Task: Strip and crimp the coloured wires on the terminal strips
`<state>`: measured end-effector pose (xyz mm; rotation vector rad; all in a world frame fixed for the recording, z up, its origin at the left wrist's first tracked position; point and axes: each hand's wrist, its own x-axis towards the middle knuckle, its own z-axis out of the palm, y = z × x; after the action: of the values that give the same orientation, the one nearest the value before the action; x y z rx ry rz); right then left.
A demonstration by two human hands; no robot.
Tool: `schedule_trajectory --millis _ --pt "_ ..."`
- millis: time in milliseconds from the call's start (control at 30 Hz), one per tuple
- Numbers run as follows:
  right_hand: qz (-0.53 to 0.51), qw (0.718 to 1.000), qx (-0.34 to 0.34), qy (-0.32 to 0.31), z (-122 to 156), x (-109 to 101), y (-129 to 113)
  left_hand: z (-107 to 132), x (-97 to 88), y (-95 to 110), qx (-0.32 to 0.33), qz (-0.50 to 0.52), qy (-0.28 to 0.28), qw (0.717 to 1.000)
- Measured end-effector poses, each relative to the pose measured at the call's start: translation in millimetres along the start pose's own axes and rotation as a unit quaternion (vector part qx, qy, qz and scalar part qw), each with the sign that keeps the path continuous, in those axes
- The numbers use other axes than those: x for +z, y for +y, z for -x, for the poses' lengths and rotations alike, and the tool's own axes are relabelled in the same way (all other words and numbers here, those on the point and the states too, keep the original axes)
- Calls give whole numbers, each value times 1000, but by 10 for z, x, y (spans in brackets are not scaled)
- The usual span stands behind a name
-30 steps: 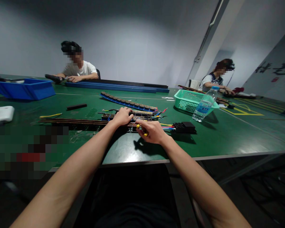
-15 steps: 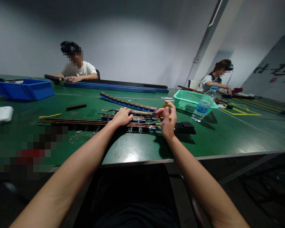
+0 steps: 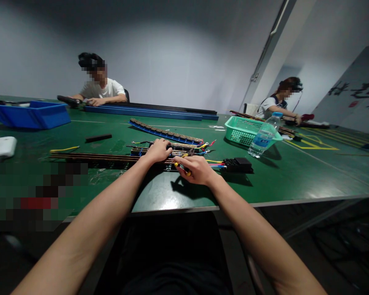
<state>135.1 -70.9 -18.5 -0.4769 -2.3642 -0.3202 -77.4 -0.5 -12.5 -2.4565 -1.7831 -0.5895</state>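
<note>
My left hand [image 3: 158, 150] lies over a short blue-and-black strip with brass rails [image 3: 136, 152], its fingers curled down around it. Just in front of that runs a long black strip with brass rails [image 3: 89, 157], with coloured wires [image 3: 217, 164] leading to a black connector block [image 3: 239, 164] at its right end. In my right hand [image 3: 198, 169] is a pair of yellow-handled pliers [image 3: 190, 152], jaws pointing up and away from me above the strips. The hand partly covers the handles. Behind lies another blue strip with brass rails [image 3: 167, 133], loose wires at its right end.
A blue bin [image 3: 30, 116], a white device [image 3: 1, 148] and a dark bar [image 3: 98, 138] are on the left. To the right stand a green basket [image 3: 240, 133] and a water bottle [image 3: 264, 137]. Two people sit across the table, long blue bars [image 3: 150, 112] near one.
My right hand has moved left and towards me with the pliers, and has turned over, away from the wire ends at the right. My left hand has stayed in place.
</note>
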Motion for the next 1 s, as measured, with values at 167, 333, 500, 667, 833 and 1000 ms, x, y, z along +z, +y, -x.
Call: schedule_trajectory --millis 167,333,500,667,833,1000 --pt "-62 990 107 63 -15 -23 -40 -4 2 0 -3 15 -4 1000" --pt "-155 908 259 291 4 -113 -13 -20 21 -12 -5 12 -1 1000" --pt "-148 831 286 453 10 -237 188 -23 13 -15 1 5 -13 1000" --pt "-136 804 367 447 33 -273 401 -26 13 -13 1 1 -12 1000" --pt "-134 802 423 401 87 -183 573 -33 16 -20 4 4 -10 1000" --pt "-117 820 460 320 139 -141 667 -31 21 -27 4 20 -11 1000"
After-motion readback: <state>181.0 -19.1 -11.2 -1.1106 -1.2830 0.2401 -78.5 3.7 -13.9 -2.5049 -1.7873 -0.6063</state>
